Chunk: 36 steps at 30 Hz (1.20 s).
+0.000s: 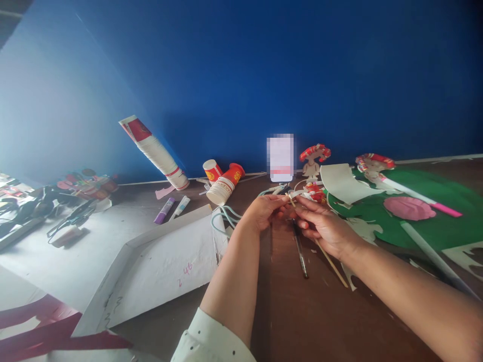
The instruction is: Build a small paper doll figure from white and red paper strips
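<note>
A thin wooden stick (332,265) slants between my hands, its upper end showing at the fingertips and its lower end pointing toward the near right. My left hand (268,208) pinches it near the top. The fingers of my right hand (323,224) close on it from the other side and hide its middle. Something small and white shows by the right fingertips; I cannot make out what it is. Beneath the hands, a dark pen (301,254) lies on the brown table (290,322). Just beyond them is a small red-and-white decoration (314,192).
Left stand a white box lid (158,271), glue sticks (165,210), red paper cups (225,185) and a leaning cup stack (160,158). Right are a green sheet (456,201), a pink paper piece (409,208), a marker (426,197) and paper scraps. A blue wall (234,75) closes the back.
</note>
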Available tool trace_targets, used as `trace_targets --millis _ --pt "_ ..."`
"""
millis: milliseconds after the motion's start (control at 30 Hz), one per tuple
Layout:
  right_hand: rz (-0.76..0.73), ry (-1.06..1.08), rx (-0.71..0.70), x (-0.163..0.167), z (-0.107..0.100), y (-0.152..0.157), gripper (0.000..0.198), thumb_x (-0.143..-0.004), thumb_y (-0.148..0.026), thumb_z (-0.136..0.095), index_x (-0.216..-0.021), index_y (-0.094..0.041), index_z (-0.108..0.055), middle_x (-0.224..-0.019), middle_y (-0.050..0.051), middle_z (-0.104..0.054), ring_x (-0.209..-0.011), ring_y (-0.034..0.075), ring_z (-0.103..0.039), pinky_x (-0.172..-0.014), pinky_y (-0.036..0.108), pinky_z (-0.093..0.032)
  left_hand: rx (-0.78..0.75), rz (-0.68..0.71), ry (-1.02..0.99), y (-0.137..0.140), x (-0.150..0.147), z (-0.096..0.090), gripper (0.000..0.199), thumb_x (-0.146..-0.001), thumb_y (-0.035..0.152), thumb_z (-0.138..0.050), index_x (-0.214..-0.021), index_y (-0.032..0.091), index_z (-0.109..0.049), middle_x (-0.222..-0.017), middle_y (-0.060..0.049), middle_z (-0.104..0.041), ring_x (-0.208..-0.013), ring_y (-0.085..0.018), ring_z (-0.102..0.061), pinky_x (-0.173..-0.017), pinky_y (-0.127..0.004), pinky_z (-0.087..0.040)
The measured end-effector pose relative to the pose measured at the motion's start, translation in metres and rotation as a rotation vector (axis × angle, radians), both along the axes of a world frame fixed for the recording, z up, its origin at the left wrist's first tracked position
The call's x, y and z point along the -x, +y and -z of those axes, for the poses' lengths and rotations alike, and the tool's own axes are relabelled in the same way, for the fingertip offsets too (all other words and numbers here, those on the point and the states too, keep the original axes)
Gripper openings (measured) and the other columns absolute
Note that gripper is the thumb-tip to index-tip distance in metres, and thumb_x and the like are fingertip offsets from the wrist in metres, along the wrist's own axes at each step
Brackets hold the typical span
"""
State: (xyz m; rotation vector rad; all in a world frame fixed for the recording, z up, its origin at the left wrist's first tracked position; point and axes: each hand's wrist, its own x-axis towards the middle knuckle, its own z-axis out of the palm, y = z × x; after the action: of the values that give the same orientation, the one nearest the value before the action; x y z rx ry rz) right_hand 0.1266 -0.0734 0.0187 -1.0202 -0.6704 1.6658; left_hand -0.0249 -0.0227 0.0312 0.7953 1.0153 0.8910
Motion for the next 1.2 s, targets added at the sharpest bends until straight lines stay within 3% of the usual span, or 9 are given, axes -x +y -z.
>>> trace_targets --millis 100,267,567,767,1067,1200 --pt "0.035 -0.049 -0.022 0.002 0.0 -0.002 0.039 -0.072 -0.016 -0.075 -0.11 -0.026 -0.076 -0.072 0.0 -0.065 -0.049 0.007 -0.05 -0.034 0.013 -0.026 -0.049 0.061 0.011 0.001 -0.001 0.002 0.015 -0.077 0.018 -0.081 -0.073 0.009 -0.07 -0.066 -0.002 -0.063 -0.055 -0.005 -0.051 -0.054 -0.019 -0.04" --pt "0.08 -0.072 -0.076 0.005 0.003 -0.002 0.041 -0.071 -0.018 -0.076 -0.112 -0.025 -0.075 -0.072 0.0 -0.067 -0.051 0.009 -0.055 -0.034 0.016 -0.03 -0.092 0.03 0.043 0.0 -0.007 0.002 0.02 -0.078 0.019 -0.078 -0.066 0.01 -0.066 -0.059 0.0 -0.058 -0.054 -0.006 -0.05 -0.057 -0.022 -0.041" --pt "0.088 -0.109 -0.148 0.007 0.015 -0.002 0.036 -0.072 -0.025 -0.077 -0.108 -0.028 -0.075 -0.068 -0.004 -0.064 -0.052 0.01 -0.055 -0.037 0.016 -0.034 -0.186 0.01 0.135 -0.002 -0.014 0.008 0.024 -0.081 0.015 -0.062 -0.057 0.015 -0.06 -0.052 0.0 -0.054 -0.05 -0.009 -0.05 -0.056 -0.025 -0.041" --pt "0.084 -0.217 -0.178 0.007 0.012 -0.004 0.04 -0.076 -0.029 -0.074 -0.115 -0.026 -0.073 -0.065 -0.003 -0.063 -0.054 0.011 -0.054 -0.038 0.018 -0.036 -0.231 0.012 0.169 -0.002 -0.016 0.008 0.026 -0.08 0.016 -0.063 -0.054 0.016 -0.058 -0.049 0.001 -0.052 -0.048 -0.01 -0.051 -0.052 -0.024 -0.039" --pt "0.08 -0.048 -0.11 0.007 0.014 -0.001 0.039 -0.069 -0.025 -0.076 -0.108 -0.025 -0.072 -0.068 -0.004 -0.062 -0.051 0.008 -0.052 -0.037 0.015 -0.031 -0.122 -0.002 0.079 -0.001 -0.013 0.005 0.017 -0.079 0.018 -0.07 -0.064 0.012 -0.065 -0.056 0.001 -0.055 -0.05 -0.007 -0.05 -0.06 -0.024 -0.047" --pt "0.058 -0.014 -0.092 0.007 0.012 -0.002 0.041 -0.067 -0.025 -0.075 -0.107 -0.024 -0.07 -0.072 -0.004 -0.063 -0.051 0.007 -0.049 -0.038 0.016 -0.029 -0.142 0.0 0.083 0.0 -0.013 0.008 0.016 -0.078 0.017 -0.07 -0.064 0.012 -0.064 -0.057 0.001 -0.055 -0.05 -0.007 -0.05 -0.059 -0.025 -0.047"
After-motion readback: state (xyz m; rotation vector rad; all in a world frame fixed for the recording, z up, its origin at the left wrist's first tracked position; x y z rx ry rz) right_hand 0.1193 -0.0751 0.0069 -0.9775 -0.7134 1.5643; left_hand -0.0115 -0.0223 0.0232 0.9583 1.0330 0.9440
